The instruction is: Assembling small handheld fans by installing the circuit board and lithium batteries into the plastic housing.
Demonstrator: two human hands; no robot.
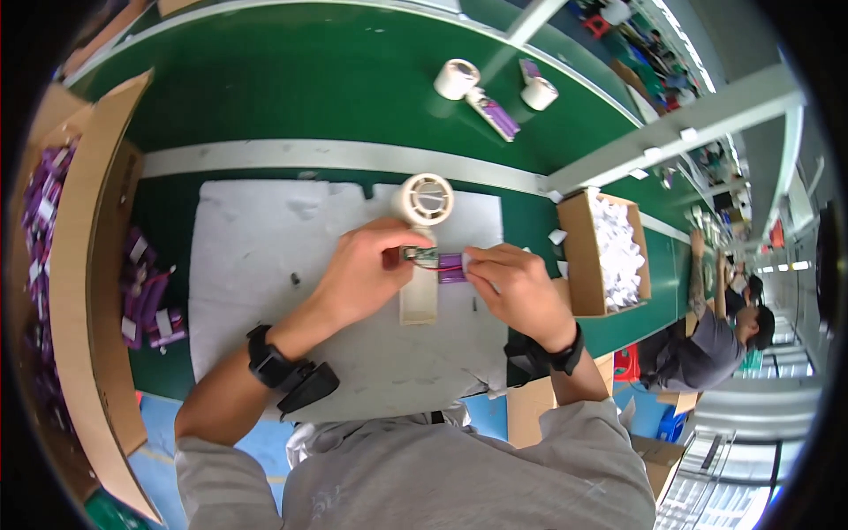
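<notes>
On a pale mat (247, 265) in front of me lies a white plastic housing with a round slotted head (426, 199) and a long trough-like handle (419, 306), its open side up. Just over the handle, my left hand (364, 269) pinches a small green circuit board (419, 255). Red wire runs from the board toward a purple-wrapped battery pack (451, 268). The fingers of my right hand (514, 284) close on the pack's right end, where a small white piece shows. Part of the handle is hidden behind the board and wires.
At left stands a tall cardboard box (106, 265) of purple packs, with several loose packs (146, 296) beside it. A carton of white pieces (616, 252) sits at right. Beyond the white rail (344, 157) lie more round-headed white housings (457, 79). Another person (707, 349) sits farther right.
</notes>
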